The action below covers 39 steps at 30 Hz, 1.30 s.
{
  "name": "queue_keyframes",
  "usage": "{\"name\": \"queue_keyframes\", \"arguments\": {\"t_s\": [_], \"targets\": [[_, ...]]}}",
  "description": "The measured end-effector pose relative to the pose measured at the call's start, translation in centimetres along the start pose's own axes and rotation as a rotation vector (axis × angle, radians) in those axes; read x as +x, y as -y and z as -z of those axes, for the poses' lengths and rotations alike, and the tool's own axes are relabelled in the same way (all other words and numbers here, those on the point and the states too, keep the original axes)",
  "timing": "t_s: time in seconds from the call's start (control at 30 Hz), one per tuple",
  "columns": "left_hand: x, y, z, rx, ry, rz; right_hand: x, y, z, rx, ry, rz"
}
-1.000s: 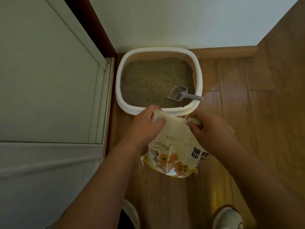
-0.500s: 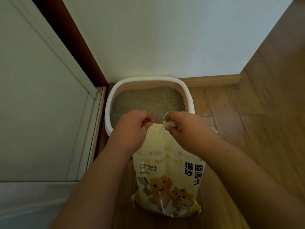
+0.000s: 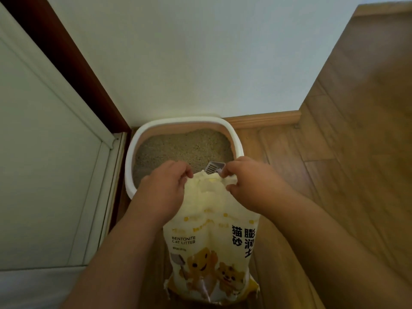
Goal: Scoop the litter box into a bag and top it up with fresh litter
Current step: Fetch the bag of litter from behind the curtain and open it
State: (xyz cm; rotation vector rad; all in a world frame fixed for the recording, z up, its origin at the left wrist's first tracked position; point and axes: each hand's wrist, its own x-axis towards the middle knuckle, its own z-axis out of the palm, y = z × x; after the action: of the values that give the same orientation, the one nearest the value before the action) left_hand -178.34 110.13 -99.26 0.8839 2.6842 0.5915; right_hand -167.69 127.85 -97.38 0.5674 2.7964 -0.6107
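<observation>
The cat litter bag (image 3: 211,230) has risen in front of the litter box (image 3: 236,139) — left hand (image 3: 162,190) and right hand (image 3: 249,184) each pinching its top edge, scoop (image 3: 214,167) just beyond.

Both forearms reach forward, converging on the litter bag (image 3: 211,230). The left hand (image 3: 166,188) and right hand (image 3: 249,186) each pinch its top edge, fingers (image 3: 229,171) curled, knuckles up.

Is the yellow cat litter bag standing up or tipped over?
Standing up. The litter bag is upright, print readable, with the left hand and right hand pinching its top.
</observation>
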Motion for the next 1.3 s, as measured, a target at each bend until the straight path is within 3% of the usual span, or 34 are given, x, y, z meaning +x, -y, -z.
{"name": "queue_keyframes", "arguments": {"t_s": [0.2,0.37,0.57,1.0,1.3], "targets": [[-0.6,-0.9,-0.1,0.203,-0.054,-0.025,-0.4,-0.2,0.5,-0.059,-0.066,-0.037],[-1.3,-1.7,-1.0,0.260,0.105,-0.072,-1.2,-0.2,0.3,-0.081,0.027,-0.104],[-1.5,-2.1,-1.3,0.244,0.057,-0.057,-1.4,-0.8,0.6,-0.092,0.073,-0.162],[-1.7,-3.4,-0.1,0.119,0.111,-0.017,-0.8,-0.9,1.0,-0.124,0.152,-0.196],[-2.0,-3.4,-0.5,0.345,0.306,-0.083,-0.8,-1.5,1.4,0.003,0.140,-0.176]]}}
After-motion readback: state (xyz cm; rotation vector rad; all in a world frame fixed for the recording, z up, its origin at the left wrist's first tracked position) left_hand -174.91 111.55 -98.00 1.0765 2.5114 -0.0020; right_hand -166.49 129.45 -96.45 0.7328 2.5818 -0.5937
